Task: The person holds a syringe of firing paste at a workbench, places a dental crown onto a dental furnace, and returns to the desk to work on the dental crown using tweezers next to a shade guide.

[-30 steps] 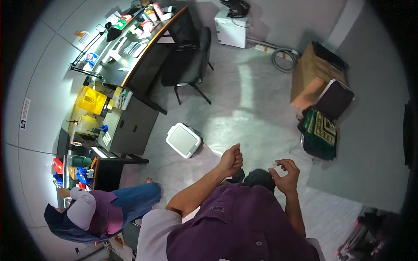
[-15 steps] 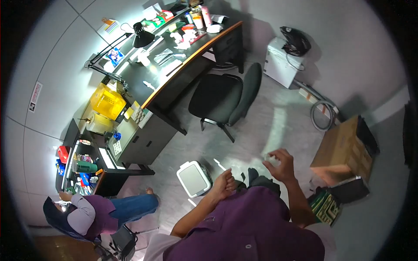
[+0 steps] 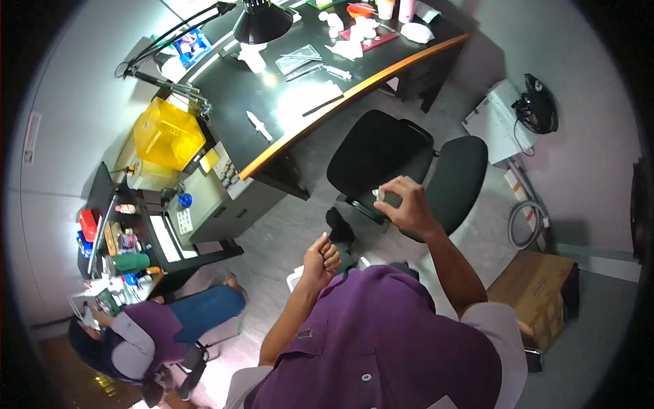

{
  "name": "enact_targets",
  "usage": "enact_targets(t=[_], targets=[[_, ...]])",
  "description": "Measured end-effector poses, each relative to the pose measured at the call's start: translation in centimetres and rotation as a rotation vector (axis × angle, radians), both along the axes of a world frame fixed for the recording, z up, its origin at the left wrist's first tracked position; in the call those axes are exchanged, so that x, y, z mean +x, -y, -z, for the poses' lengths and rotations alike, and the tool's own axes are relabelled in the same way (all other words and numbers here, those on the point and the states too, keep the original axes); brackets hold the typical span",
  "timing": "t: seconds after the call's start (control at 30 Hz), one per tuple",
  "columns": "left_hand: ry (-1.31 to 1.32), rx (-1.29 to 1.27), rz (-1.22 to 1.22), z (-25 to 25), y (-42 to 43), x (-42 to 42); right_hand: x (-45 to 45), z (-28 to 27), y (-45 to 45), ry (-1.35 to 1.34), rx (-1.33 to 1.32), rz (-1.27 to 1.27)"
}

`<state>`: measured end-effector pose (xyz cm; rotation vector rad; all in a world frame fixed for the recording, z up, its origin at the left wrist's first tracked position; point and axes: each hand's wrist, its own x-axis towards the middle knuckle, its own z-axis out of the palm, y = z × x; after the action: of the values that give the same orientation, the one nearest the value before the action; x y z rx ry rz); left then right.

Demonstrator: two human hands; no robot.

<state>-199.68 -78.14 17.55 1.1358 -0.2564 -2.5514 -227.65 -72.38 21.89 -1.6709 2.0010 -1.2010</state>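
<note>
- Head view, far left: a co-worker (image 3: 151, 334) in a purple top and blue trousers, well apart from the left-hand fingers.
- Next, a yellow-cased machine (image 3: 167, 136), farther off than the left-hand fingers and to their left.
- Beside it, a grey drawer cabinet (image 3: 228, 215), nearer to those same fingers.
- A black desk (image 3: 235, 99) with a wooden front edge lies ahead of both sets of fingers; on it, a white syringe-like tool (image 3: 259, 127) lies ahead and left of the left-hand fingers.
- The left hand (image 3: 321, 262) is raised with its fingers curled together; whether anything sits inside them cannot be told.
- A small pale piece (image 3: 379, 195) is pinched between the thumb and fingertips of the right hand (image 3: 410, 208), which are clamped on it.
- A black chair (image 3: 464, 174) stands behind and beneath the right-hand fingers, as seen from above.
- To their right and well apart are a white box (image 3: 497, 123), a coiled grey hose (image 3: 512, 230) and a cardboard box (image 3: 535, 286).
</note>
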Motion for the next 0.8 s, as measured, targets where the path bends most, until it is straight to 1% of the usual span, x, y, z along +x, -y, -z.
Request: enact_targets(t=[0.07,0.1,0.13,0.17,0.23,0.27,0.3,0.4,0.43,0.5,0.53,0.57,0.6,0.67,0.77,0.8], targets=[[0.066,-0.047,0.071,-1.5,5.3,-0.2,-0.4,1.2,4.8,0.034,-0.017,0.044],[0.091,-0.070,0.120,-2.4,8.0,-0.9,-0.6,1.4,7.5,0.107,-0.009,0.079],[0.163,-0.160,0.162,-3.4,10.4,-1.7,-1.1,1.5,9.9,0.131,-0.003,0.085],[0.147,-0.206,0.187,-4.2,12.8,-2.3,-1.4,1.6,12.0,0.159,0.002,0.094],[0.113,-0.230,0.235,-5.0,17.2,-3.6,-2.1,2.7,16.2,0.128,-0.043,0.131],[0.095,-0.249,0.250,-5.4,19.0,-4.2,-2.4,2.5,18.1,0.098,-0.009,0.145],[0.065,-0.245,0.244,-5.8,20.3,-4.9,-2.7,3.2,20.2,0.078,-0.055,0.181],[-0.033,-0.257,0.198,-7.4,23.5,-6.9,-4.7,4.1,26.5,0.023,-0.080,0.165],[-0.054,-0.266,0.182,-7.6,24.3,-7.3,-5.4,5.1,28.8,0.057,0.018,0.166],[-0.100,-0.215,0.118,-7.2,25.8,-7.4,-6.9,4.5,32.6,-0.173,-0.004,0.130],[-0.014,-0.235,0.096,-7.4,26.4,-7.8,-8.0,5.9,34.8,-0.176,-0.005,0.124],[-0.010,-0.211,0.086,-7.0,27.4,-7.7,-8.7,4.9,36.5,-0.159,0.013,0.122],[0.014,-0.197,0.057,-6.8,28.4,-7.8,-9.6,5.3,38.3,-0.043,0.108,0.096],[0.031,-0.171,0.019,-6.0,30.6,-7.7,-10.9,6.2,41.6,-0.039,0.128,0.039],[0.044,-0.194,-0.112,-4.2,34.3,-8.3,-12.2,7.7,45.1,-0.073,0.103,-0.083],[0.009,-0.158,-0.151,-3.2,35.8,-8.6,-12.6,8.2,45.7,-0.082,0.095,-0.116]])
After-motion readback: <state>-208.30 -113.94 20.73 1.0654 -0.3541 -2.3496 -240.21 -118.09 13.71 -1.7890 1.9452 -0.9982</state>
